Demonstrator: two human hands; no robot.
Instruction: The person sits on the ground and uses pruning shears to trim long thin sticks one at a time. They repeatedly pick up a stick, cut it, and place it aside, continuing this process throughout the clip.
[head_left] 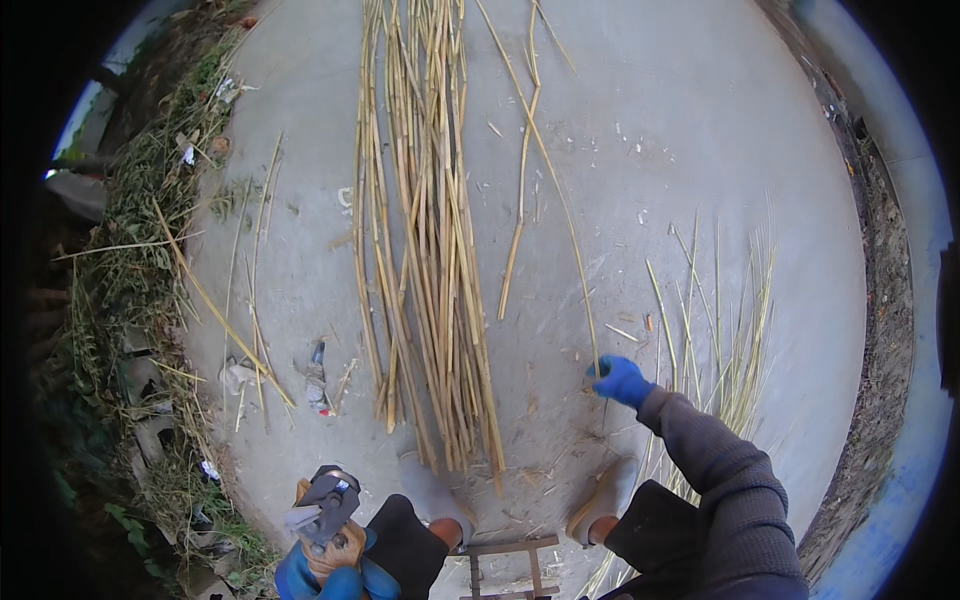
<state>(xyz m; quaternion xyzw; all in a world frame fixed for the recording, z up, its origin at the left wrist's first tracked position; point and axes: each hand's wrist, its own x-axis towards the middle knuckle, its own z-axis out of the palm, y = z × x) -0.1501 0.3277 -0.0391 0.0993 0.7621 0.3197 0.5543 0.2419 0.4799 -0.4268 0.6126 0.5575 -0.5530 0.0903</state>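
My right hand (622, 382), in a blue glove below a grey knit sleeve, is closed round the near end of a long thin stalk (560, 190). The stalk slants away to the far edge of the view. Left of it lies a big bundle of peeled tan stalks (430, 220) on the concrete. At the lower left, what looks like my left hand (340, 553), with tan and blue covering, is closed about a dark grey object with shiny parts (328, 497); its kind does not show clearly.
Thin pale stalks (735, 370) lie right of my right arm. A crooked stalk (518, 230) lies beside the bundle, and several thin ones lie at left near a bottle (317, 375). Weeds and rubble (150, 250) line the left edge. A metal frame (505, 548) stands between my feet.
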